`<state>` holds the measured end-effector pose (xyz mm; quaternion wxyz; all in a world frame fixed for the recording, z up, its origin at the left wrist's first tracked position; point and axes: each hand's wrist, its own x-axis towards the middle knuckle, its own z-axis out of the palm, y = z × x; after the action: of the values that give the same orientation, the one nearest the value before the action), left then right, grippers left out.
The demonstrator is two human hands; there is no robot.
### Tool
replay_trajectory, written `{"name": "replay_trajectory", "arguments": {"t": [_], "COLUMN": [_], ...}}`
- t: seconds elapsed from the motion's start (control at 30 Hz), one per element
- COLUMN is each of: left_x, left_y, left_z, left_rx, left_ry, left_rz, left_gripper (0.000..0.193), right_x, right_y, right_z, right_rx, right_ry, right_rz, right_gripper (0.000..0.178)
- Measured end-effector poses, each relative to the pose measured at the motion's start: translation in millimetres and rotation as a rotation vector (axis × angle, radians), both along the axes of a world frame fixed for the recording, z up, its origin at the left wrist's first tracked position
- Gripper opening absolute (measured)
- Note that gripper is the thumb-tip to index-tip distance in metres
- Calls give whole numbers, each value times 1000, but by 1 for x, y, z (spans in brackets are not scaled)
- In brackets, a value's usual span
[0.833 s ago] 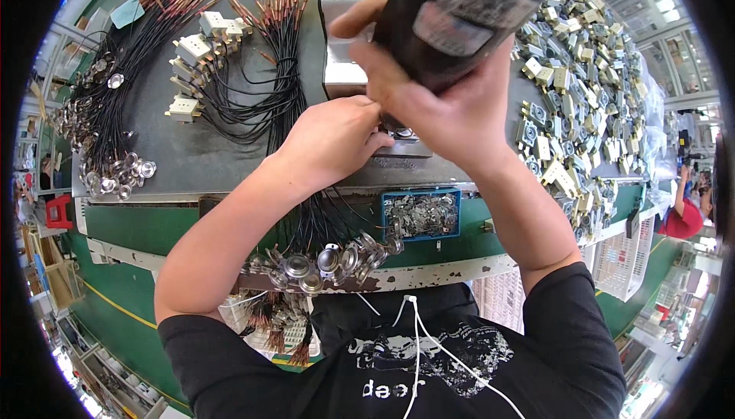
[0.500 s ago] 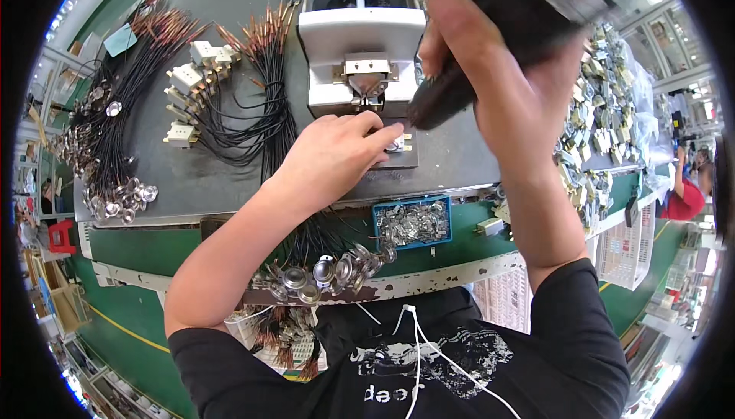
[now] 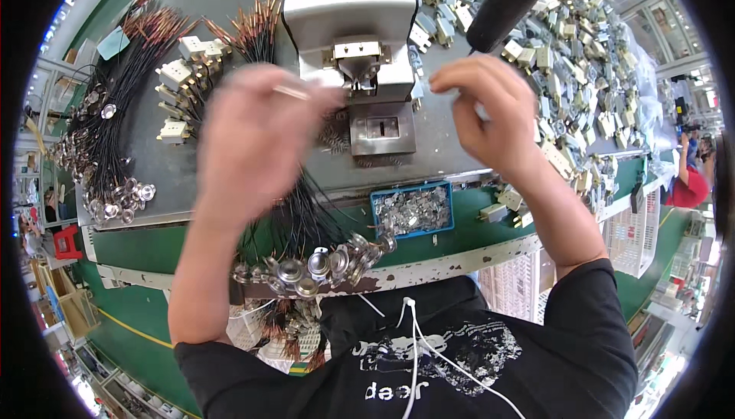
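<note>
My left hand [image 3: 256, 139] is smeared by motion over the bundle of black wires [image 3: 300, 212], left of a white bench machine [image 3: 348, 24]. A thin pale streak shows at its fingers; I cannot make out what it is. My right hand [image 3: 494, 112] is raised to the right of the machine, its fingers curved and apart with nothing in them. Just above it hangs a black tool [image 3: 513, 5] with a tapered tip, like an electric screwdriver. Between the hands, in front of the machine, sits a metal fixture block [image 3: 384, 135], its slotted recess showing bare.
A blue tray [image 3: 413, 211] of small metal pieces sits at the bench front. Plug parts [image 3: 566, 74] are heaped on the right. To the left lie white plugs [image 3: 176, 74] on wires and a wire bundle [image 3: 130, 120]. Round metal caps [image 3: 321, 262] hang over the near edge.
My right hand has let go of the black tool and dropped lower; the tool now hangs above it. My left hand has moved left off the fixture, and the small part there is gone.
</note>
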<state>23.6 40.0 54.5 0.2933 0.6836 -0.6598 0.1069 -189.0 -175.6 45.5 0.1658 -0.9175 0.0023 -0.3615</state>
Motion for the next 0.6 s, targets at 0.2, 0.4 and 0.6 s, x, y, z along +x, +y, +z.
{"name": "replay_trajectory", "arguments": {"t": [0.2, 0.4, 0.6], "left_x": [119, 40, -30], "left_y": [65, 17, -17], "left_z": [-5, 6, -37], "left_rx": [133, -9, 419], "left_ry": [-127, -270, -118], "left_rz": [716, 373, -319], "left_gripper": [35, 23, 21], "right_x": [9, 10, 8], "right_y": [-22, -23, 1], "right_z": [-66, -57, -49], "right_rx": [161, 356, 457], "right_ry": [381, 551, 470], "right_rz": [-309, -299, -259], "right_gripper": [21, 28, 42]}}
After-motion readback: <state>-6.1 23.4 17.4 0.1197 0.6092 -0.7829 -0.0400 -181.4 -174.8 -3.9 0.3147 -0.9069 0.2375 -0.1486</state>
